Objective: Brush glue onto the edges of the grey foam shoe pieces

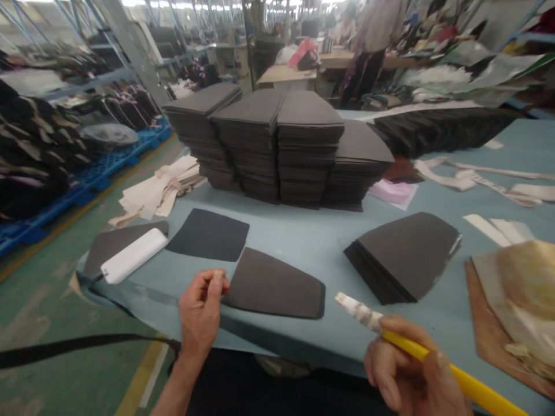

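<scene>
My right hand [411, 364] is closed around a glue brush [416, 346] with a yellow handle and a whitish, crusted tip. The brush points up and left over the table. My left hand [203, 306] is pinched at the left edge of a dark grey panel [275, 283]; whether that edge lies between the fingertips cannot be made out. The panel lies flat, a darker layer showing at its right end. Just behind it rests a blackish panel [210, 234]. To the right, a low stack of dark panels [407, 254] lies slightly fanned.
Tall stacks of dark panels [277, 144] stand at the back of the blue-green table [295, 225]. A white power bank-like box [134, 254] sits at left on another panel. Beige strips [160, 188] lie behind it. A stained container [515, 306] is at right. Someone [373, 46] stands beyond.
</scene>
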Motion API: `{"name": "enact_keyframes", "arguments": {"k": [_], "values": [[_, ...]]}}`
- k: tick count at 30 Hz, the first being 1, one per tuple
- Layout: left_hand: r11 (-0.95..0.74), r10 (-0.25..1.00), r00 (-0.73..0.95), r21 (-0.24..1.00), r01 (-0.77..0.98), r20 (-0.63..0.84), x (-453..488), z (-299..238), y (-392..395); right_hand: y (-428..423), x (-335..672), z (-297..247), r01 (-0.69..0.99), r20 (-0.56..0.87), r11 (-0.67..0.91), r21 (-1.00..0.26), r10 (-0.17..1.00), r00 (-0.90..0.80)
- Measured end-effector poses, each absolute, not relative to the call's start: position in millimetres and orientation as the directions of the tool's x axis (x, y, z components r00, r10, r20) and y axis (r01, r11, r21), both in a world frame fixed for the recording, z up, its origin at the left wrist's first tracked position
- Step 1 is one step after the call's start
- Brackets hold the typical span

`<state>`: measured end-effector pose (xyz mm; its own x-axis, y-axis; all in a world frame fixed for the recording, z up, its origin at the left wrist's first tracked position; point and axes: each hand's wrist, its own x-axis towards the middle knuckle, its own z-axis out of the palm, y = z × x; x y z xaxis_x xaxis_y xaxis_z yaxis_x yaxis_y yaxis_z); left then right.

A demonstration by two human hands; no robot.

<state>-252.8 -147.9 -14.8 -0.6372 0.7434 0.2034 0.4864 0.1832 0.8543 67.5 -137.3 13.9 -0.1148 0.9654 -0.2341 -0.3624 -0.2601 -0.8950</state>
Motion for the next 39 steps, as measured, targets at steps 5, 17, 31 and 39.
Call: {"name": "enact_keyframes", "arguments": {"k": [5, 17, 31, 39], "values": [[0.225, 0.797, -0.544, 0.708, 0.670, 0.261, -308.0, -22.9, -123.8, -139.1, 44.4, 26.1, -0.257, -0.283, -0.280, -0.925, 0.959, -0.029], [0.093, 0.941, -0.241, 0.501, 0.861, 0.239, -360.5, -49.6, -83.9, -131.9, 18.8, 28.0, -0.139, -0.217, -0.220, -0.966, 0.976, -0.031], [0.157, 0.732, -0.585, 0.749, 0.644, 0.350, -328.9, -41.6, -131.1, -99.2, -44.8, 38.5, 0.148, 0.097, 0.156, -0.977, 0.934, -0.343], [0.076, 0.699, -0.627, 0.837, 0.542, 0.343, -289.9, -38.9, -165.6, -78.8, -111.5, 19.5, 0.338, 0.236, 0.407, -0.848, 0.863, -0.448]]}}
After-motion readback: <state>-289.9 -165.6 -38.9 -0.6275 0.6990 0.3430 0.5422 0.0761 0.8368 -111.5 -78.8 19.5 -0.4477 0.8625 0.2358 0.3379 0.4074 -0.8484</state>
